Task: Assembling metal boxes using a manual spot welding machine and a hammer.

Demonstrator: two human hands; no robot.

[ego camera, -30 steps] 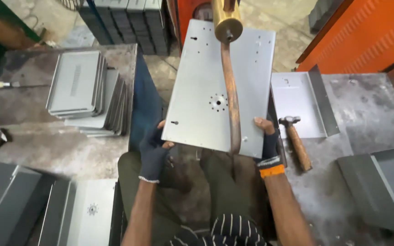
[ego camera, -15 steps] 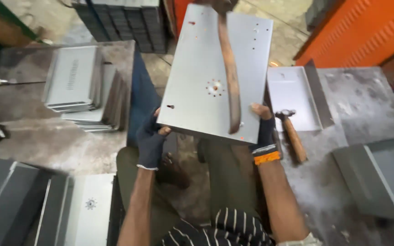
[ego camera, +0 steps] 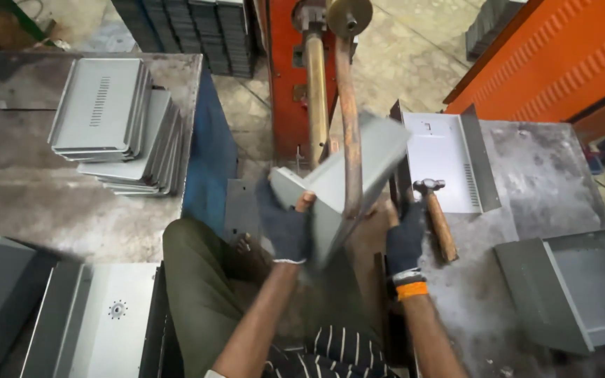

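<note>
Head view: metal panel (ego camera: 358,164) gripped between both hands' fingers (ego camera: 285,227).

There is just one camera, worn on the person's head. It looks almost straight down, close over the lap and both arms at the bottom middle of the frame. One bench (ego camera: 29,203) fills the left side, another bench (ego camera: 547,161) the right, and floor shows along the top.

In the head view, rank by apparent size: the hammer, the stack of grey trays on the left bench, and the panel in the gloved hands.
1. stack of grey trays
2. panel, blurred and nearer the camera, so this ranking is unsure
3. hammer, clearly smallest
</note>
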